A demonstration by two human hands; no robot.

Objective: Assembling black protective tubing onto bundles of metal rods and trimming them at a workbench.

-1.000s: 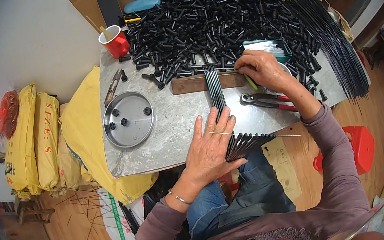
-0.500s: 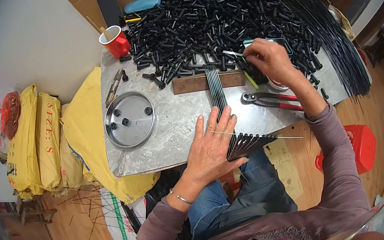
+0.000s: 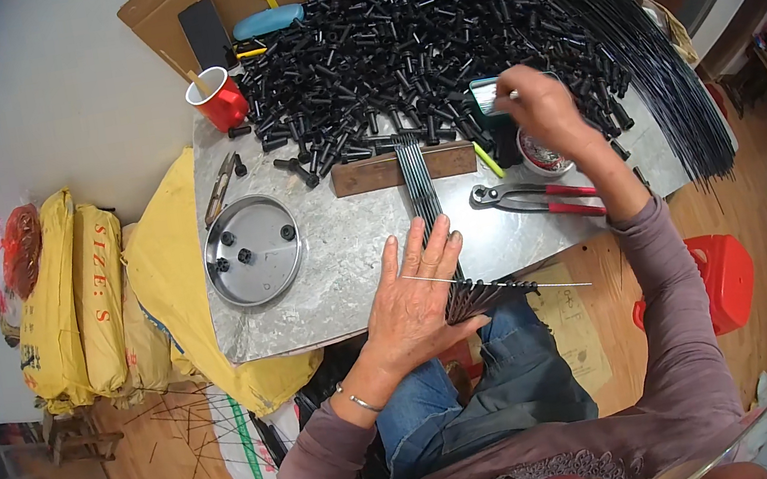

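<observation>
My left hand (image 3: 419, 299) lies flat, fingers stretched out, on a row of thin black rods (image 3: 423, 194) at the table's near edge. A thin metal wire (image 3: 564, 285) crosses that hand and runs along the rods' fanned near ends, which bear small black knobs (image 3: 503, 287). The rods' far ends rest over a dark wooden block (image 3: 363, 177). My right hand (image 3: 545, 111) is closed in a pinch above a teal-rimmed box (image 3: 480, 86) with something white inside. What its fingers hold is too small to make out. Below it stands a round tub (image 3: 544, 155) of small shiny pieces.
Black plastic bolt-like parts (image 3: 411, 42) are heaped across the back. Red-handled cutters (image 3: 539, 198) and a yellow-green pen (image 3: 488, 159) lie at right. A round metal tray (image 3: 260, 291) holds several black pieces. A red mug (image 3: 224, 104) stands left; long black rods (image 3: 661, 81) lie right.
My right hand has moved slightly right in the view, and the white stick seen at its fingers no longer sticks out. My left hand stays on the rods. The whole view has shifted slightly.
</observation>
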